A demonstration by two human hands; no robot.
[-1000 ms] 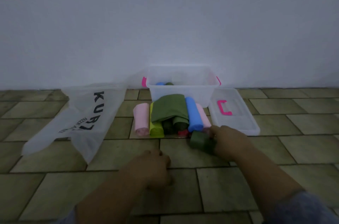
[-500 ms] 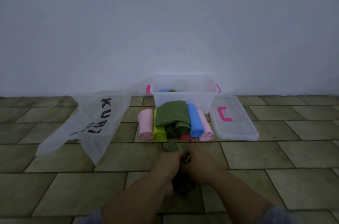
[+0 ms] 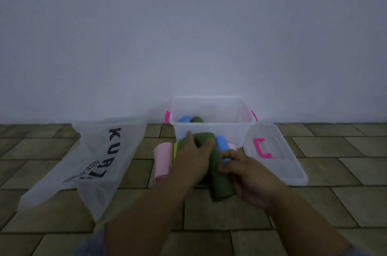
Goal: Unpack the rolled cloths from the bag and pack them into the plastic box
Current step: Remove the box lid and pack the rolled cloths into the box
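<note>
Both hands hold a dark green rolled cloth (image 3: pixel 221 182) raised in front of the pile. My right hand (image 3: pixel 247 178) grips its right side; my left hand (image 3: pixel 192 159) wraps its upper left part. Behind them on the floor lie a pink roll (image 3: pixel 162 161), a yellow-green roll (image 3: pixel 175 149), another green cloth (image 3: pixel 204 137), a blue roll (image 3: pixel 222 143) and a pale pink roll (image 3: pixel 232 146), partly hidden. The clear plastic box (image 3: pixel 240 130) stands against the wall with a blue roll (image 3: pixel 184 119) and a green roll (image 3: pixel 197 119) inside.
The empty translucent bag (image 3: pixel 88 163) with black lettering lies flat on the tiled floor at the left. The box's clear lid (image 3: pixel 282 163) with a pink latch (image 3: pixel 261 148) lies right of the box. A plain wall rises right behind the box.
My hands have moved forward and up with the dark green roll, from low near my body to just in front of the pile. The camera view tilted slightly.
</note>
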